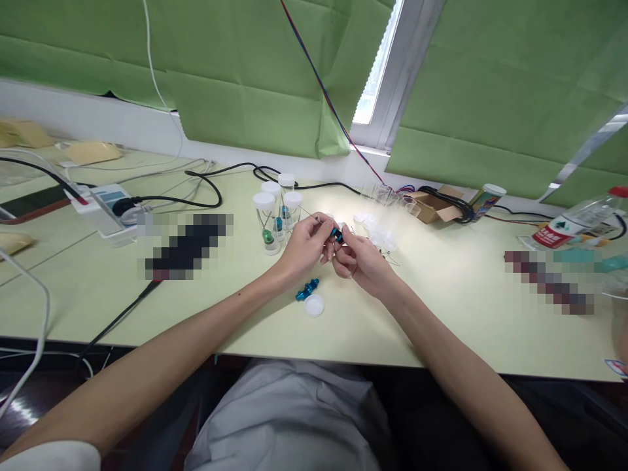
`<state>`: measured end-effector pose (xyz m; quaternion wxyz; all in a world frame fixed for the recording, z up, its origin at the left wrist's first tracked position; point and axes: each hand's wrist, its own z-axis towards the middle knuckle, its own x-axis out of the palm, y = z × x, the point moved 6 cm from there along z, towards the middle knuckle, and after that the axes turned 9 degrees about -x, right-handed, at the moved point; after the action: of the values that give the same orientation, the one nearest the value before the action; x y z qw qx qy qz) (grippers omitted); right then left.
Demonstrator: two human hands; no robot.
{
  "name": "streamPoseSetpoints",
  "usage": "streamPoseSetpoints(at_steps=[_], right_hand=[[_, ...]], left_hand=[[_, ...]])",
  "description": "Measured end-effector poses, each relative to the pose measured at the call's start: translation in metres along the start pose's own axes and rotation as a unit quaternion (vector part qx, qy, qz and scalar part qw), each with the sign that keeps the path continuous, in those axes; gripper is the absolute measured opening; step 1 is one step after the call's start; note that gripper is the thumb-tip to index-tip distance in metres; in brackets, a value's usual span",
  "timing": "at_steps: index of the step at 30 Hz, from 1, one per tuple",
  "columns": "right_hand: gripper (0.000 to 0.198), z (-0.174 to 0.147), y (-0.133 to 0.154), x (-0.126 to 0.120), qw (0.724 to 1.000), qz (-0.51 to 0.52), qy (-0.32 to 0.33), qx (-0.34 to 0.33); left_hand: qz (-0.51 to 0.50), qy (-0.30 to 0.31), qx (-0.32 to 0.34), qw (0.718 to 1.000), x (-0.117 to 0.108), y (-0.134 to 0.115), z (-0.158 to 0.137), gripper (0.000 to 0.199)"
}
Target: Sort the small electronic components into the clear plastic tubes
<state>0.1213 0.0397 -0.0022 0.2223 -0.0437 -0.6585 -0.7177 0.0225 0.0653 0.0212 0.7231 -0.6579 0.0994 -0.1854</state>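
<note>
Both of my hands meet over the middle of the table, fingers closed around one small blue metal fitting (336, 234) with a dark part on it. My left hand (310, 239) grips its left side, and a thin dark wire sticks out above that hand. My right hand (360, 259) pinches the fitting from the right. Below them on the table lie several blue metal fittings (307, 290) in a row, touching or close to a round white lid (314, 305). Fingers hide much of the held piece.
Capped clear jars (267, 226) with coloured fittings inside stand left of my hands. Behind my right hand are clear containers (385, 195) and white lids. A power strip (110, 209) with cables sits left; an open cardboard box (434, 206) and a bottle (572, 222) stand right.
</note>
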Motion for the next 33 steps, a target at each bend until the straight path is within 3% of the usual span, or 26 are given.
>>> streamPoseSetpoints(at_steps=[7,14,22,33], right_hand=[[0.064,-0.002,-0.003,0.0,0.999,-0.021,0.01,0.032],[0.06,-0.002,-0.003,-0.001,0.999,-0.027,-0.008,0.032],[0.056,0.001,-0.003,-0.01,0.997,-0.033,-0.068,0.016],[0.057,0.001,-0.002,-0.01,0.997,-0.055,-0.057,0.007]], left_hand=[[-0.016,0.023,0.003,1.0,0.001,0.003,0.0,0.021],[0.002,0.024,0.01,1.0,0.0,0.005,0.002,0.024],[0.007,-0.002,-0.031,1.0,0.0,0.007,-0.001,0.034],[0.008,0.015,-0.024,1.0,0.001,0.004,0.0,0.036]])
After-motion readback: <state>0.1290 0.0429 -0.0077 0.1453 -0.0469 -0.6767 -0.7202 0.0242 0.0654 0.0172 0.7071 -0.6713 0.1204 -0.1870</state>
